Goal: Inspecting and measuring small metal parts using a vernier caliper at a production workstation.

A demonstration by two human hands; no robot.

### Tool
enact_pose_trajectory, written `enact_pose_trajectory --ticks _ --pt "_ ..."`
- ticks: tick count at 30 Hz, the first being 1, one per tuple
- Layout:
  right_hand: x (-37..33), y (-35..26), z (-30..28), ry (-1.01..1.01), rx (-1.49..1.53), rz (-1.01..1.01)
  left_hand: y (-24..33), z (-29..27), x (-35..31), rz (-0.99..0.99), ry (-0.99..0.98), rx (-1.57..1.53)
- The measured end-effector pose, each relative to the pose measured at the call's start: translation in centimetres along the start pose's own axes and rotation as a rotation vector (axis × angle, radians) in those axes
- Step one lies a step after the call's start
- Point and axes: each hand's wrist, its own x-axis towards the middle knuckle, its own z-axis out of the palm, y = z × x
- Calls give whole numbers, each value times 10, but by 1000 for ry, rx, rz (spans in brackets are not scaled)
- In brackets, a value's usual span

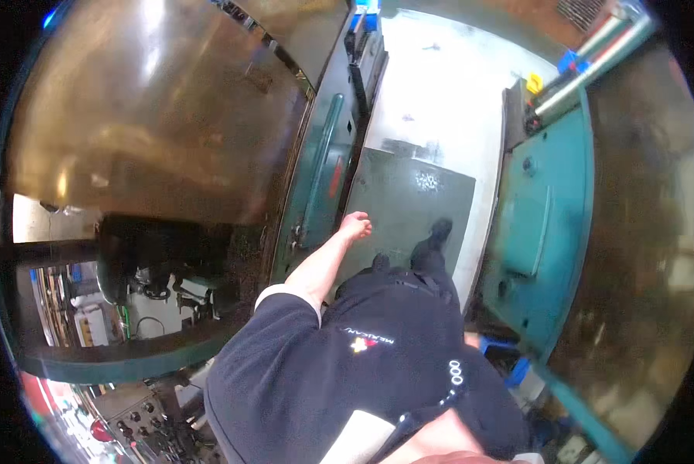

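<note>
My left hand (356, 225) hangs ahead of my body over the grey floor mat (409, 193), its bare forearm coming out of a short dark sleeve. The fingers are loosely curled, with a gap between the thumb and the rest, and nothing shows in them. It is nearest to a green machine panel (316, 185) with a long raised handle, and I see no contact between them. My right hand is out of sight; only a small patch of skin (470, 339) shows at the right side of my dark shirt.
Large brownish machine surfaces (153, 116) rise on the left. A teal machine cabinet (544, 209) stands on the right. Between them runs a passage with a pale floor (439, 85). Lower left are a knobbed control panel (142, 421) and tools. A blue object (517, 371) is low on the right.
</note>
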Motion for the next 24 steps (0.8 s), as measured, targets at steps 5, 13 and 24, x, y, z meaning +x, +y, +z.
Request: enact_pose_trajectory --ticks 5,13,24 --pt "-84 -294 73 90 -92 -288 148 9 65 181 114 -115" --pt "-211 -696 151 -224 -566 -1075 268 -4 33 553 540 -206" --pt "-571 -850 554 -1062 -600 -1690 419 -46 -115 897 1709 -80"
